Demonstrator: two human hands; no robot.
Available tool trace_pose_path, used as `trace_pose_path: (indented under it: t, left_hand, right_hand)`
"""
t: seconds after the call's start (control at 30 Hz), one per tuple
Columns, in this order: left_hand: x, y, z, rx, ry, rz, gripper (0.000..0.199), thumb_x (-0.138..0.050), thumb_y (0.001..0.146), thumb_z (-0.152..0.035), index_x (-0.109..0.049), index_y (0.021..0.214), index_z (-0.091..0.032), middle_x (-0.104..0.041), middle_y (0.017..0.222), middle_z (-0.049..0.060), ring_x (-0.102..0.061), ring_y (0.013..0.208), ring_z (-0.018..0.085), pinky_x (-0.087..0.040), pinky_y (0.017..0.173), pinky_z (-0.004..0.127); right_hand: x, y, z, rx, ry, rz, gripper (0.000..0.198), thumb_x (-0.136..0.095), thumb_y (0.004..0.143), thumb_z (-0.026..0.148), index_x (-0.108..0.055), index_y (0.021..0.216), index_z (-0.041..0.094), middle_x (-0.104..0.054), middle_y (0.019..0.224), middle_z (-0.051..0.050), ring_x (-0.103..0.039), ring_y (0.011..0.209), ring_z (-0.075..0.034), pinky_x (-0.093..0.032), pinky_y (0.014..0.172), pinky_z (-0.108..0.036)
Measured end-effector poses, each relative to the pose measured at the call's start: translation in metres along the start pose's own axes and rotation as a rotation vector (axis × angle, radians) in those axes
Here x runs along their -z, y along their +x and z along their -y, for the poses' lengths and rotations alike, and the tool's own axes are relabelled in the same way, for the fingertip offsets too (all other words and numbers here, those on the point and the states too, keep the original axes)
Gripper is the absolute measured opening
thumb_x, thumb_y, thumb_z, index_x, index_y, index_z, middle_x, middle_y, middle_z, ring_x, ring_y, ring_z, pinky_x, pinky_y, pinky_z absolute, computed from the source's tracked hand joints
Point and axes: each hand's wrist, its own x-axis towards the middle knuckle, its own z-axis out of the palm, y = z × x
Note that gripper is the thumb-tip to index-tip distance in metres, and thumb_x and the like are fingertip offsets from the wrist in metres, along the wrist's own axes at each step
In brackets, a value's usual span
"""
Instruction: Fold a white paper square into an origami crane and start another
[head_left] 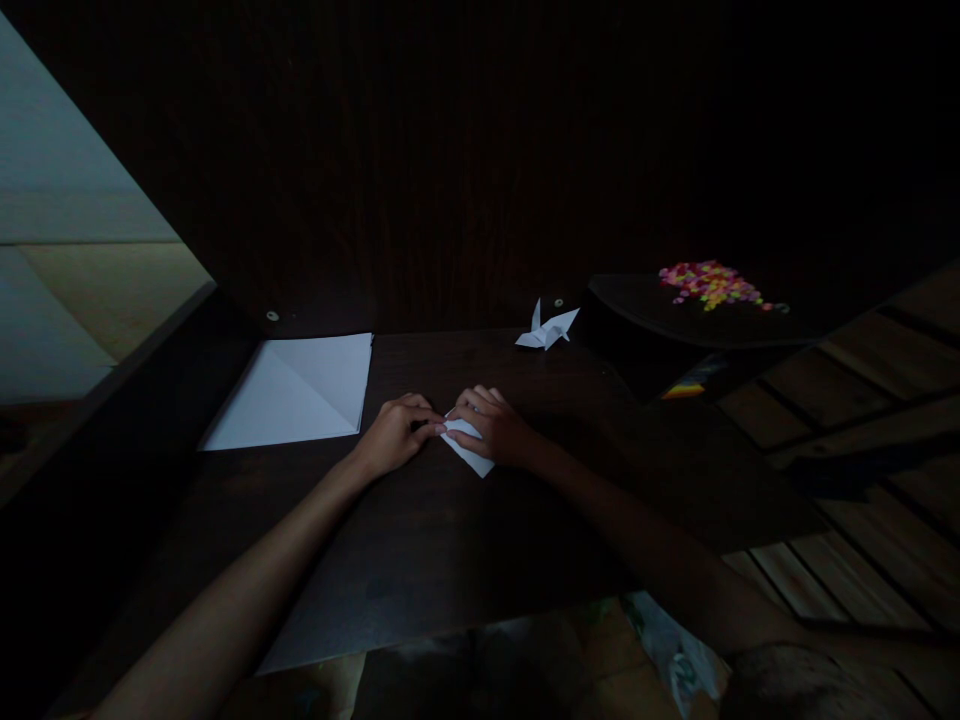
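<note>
A small folded piece of white paper (474, 460) lies on the dark wooden desk (420, 560), one corner pointing towards me. My left hand (400, 432) pinches its left edge between thumb and fingers. Over its upper right part rests my right hand (491, 425), thumb and fingers pressing on the paper and hiding some of it. Behind my hands, by the back panel, stands a white origami crane (547, 328). To the left is a stack of white paper sheets (292, 390), the top one showing a diagonal crease.
A raised corner shelf (637, 305) at the right carries a pile of small colourful pieces (712, 285). An orange-yellow item (684, 390) shows beneath it. The tall back panel (420, 170) and a left side board (135, 390) bound the desk.
</note>
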Motion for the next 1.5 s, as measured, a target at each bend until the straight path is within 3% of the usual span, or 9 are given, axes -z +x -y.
trace_pose_path:
  t: [0.53, 0.8, 1.5]
  left_hand:
    - [0.0, 0.004, -0.007, 0.131, -0.005, -0.002, 0.01, -0.069, 0.079, -0.017, -0.078, 0.083, -0.022, -0.069, 0.08, 0.003, -0.063, 0.077, 0.018, -0.046, 0.073, 0.029]
    - [0.002, 0.001, -0.008, 0.24, 0.017, -0.036, 0.007, -0.07, 0.076, -0.022, -0.077, 0.079, -0.022, -0.068, 0.078, 0.002, -0.062, 0.076, 0.018, -0.047, 0.075, 0.03]
    - [-0.002, 0.0, -0.011, 0.209, -0.021, -0.066, 0.016, -0.061, 0.074, -0.011, -0.074, 0.075, -0.019, -0.065, 0.076, 0.002, -0.061, 0.074, 0.017, -0.047, 0.074, 0.029]
  right_hand:
    - [-0.001, 0.0, 0.0, 0.009, -0.007, -0.03, 0.019, -0.055, 0.093, 0.032, -0.064, 0.099, 0.017, -0.06, 0.1, -0.009, -0.047, 0.092, -0.022, -0.033, 0.078, -0.036]
    - [0.0, 0.0, 0.0, 0.0, -0.007, -0.021, 0.019, -0.057, 0.091, 0.032, -0.064, 0.1, 0.017, -0.061, 0.102, -0.009, -0.048, 0.093, -0.023, -0.033, 0.079, -0.036]
    - [0.001, 0.001, 0.0, 0.012, -0.01, -0.003, 0.022, -0.055, 0.092, 0.032, -0.065, 0.106, 0.018, -0.063, 0.104, -0.009, -0.049, 0.094, -0.023, -0.033, 0.079, -0.037]
